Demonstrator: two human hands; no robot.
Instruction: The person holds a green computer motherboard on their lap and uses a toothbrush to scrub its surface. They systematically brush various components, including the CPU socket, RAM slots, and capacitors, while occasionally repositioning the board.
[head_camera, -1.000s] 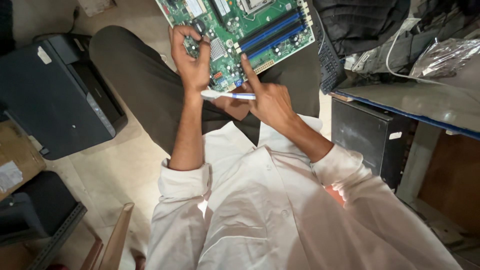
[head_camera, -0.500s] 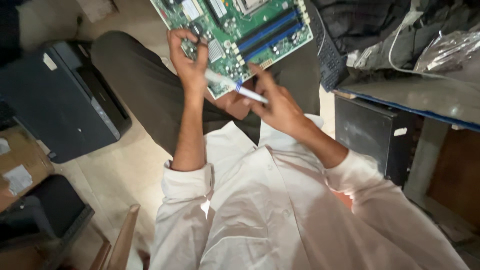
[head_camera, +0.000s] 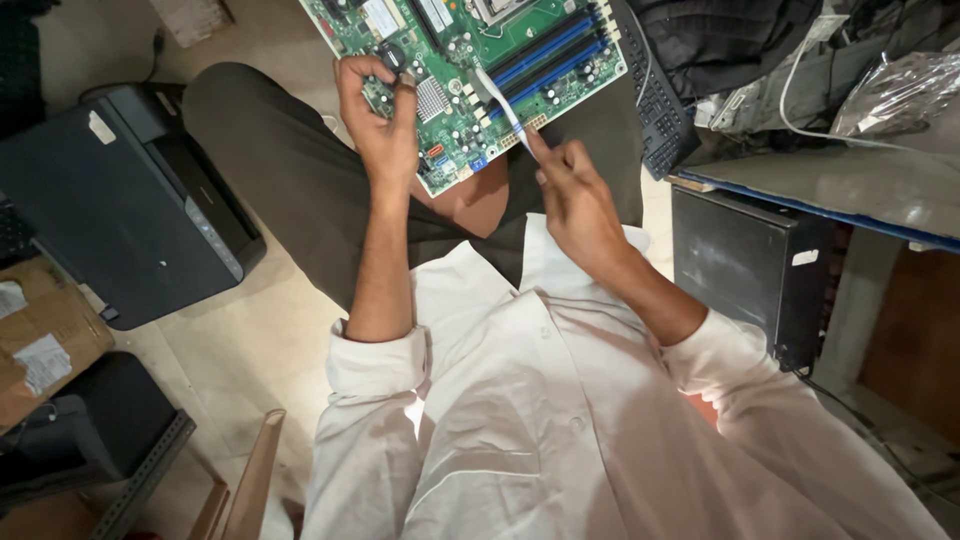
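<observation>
Head view:

- The left hand (head_camera: 378, 130) was clamped on the near-left edge of a flat green circuit board with blue slots and small silver parts (head_camera: 470, 70), thumb on top, fingers (head_camera: 352, 80) curled round the edge.
- The board was held tilted over the lap of the dark trousers (head_camera: 290, 190), just beyond both hands.
- The right hand (head_camera: 575, 200) had its fingertips (head_camera: 540, 150) pinched together on a thin white stick-like tool (head_camera: 500, 100); the tool ran up and left from the fingertips, its far end lying over the board near the blue slots.
- Right of the right-hand fingers lay a black keyboard (head_camera: 655, 110), partly under dark cloth, on a grey bench with a blue edge (head_camera: 830, 190); a crinkled clear plastic bag (head_camera: 895, 90) sat farther right.
- Below the bench stood a black boxy metal case (head_camera: 745, 265).
- Well left of the left-hand fingers, a matte black plastic printer (head_camera: 110, 200) rested on the pale floor, with a brown cardboard box (head_camera: 40, 340) nearer the wearer.
- White shirt sleeves (head_camera: 375, 360) were rolled at the elbows.
</observation>
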